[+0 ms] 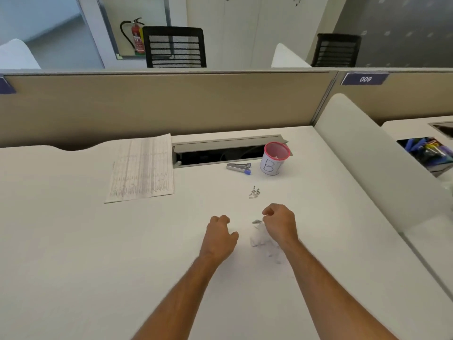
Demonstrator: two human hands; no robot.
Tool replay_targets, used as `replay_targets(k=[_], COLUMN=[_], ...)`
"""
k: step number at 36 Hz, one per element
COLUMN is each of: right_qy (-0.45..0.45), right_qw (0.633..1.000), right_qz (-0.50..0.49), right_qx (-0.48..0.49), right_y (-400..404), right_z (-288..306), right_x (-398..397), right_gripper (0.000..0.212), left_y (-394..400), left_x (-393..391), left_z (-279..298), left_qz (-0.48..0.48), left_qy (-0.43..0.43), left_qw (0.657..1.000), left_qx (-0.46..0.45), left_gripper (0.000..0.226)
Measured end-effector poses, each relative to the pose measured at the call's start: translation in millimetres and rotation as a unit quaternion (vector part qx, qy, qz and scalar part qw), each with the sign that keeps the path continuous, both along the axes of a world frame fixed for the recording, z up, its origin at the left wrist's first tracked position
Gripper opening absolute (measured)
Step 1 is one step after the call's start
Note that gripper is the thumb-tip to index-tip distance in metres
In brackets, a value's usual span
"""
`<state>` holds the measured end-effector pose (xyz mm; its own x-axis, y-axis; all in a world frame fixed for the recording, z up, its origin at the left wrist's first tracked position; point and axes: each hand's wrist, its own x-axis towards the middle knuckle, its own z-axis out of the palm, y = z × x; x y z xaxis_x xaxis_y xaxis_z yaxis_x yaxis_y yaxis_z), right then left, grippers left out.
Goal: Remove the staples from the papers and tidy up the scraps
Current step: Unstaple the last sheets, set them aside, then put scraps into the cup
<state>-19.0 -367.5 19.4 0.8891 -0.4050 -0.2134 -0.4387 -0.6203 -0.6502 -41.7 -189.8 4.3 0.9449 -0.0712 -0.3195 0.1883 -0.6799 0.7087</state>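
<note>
White desk (98,253), office cubicle, beige partition (159,104) behind. Your right hand (280,223) has its fingers curled in a pinch; a small grey item sits at the fingertips, too small to identify, so I cannot tell whether the grip actually holds it. Directly under that hand and wrist lies a heap of crumpled white paper scraps (263,239), resting on the desk. Your left hand (220,238) is beside it, fingers loosely curled, holding nothing, apart from the scraps. Just beyond the right grip lies a small cluster of removed staples (254,192). Farther out stand a grey staple remover with a blue tip (239,167) and, just right of it, a pink-rimmed white cup (274,159) with scraps inside. Far left of the grip, the printed papers (142,169) lie flat.
</note>
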Motion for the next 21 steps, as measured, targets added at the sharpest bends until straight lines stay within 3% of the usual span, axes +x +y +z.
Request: replay_targets(k=[8, 15, 21], right_qy=[0.068, 0.249, 0.311], right_qw=[0.997, 0.953, 0.927], right_qz=[0.005, 0.135, 0.148], right_qx=[-0.025, -0.112, -0.148], right_y=[-47.1, -65.0, -63.3], right_z=[-5.9, 4.0, -14.4], right_x=[-15.8, -38.8, -65.8], right_gripper=[0.03, 0.117, 0.136], left_y=[-51.5, -73.9, -79.0], left_x=[-5.1, 5.1, 15.5], left_z=[-9.1, -16.7, -17.9], left_qz=[-0.056, -0.07, -0.094], left_qy=[0.034, 0.014, -0.007], left_qw=[0.996, 0.994, 0.991], left_qx=[0.054, 0.08, 0.098], left_gripper=[0.068, 0.06, 0.058])
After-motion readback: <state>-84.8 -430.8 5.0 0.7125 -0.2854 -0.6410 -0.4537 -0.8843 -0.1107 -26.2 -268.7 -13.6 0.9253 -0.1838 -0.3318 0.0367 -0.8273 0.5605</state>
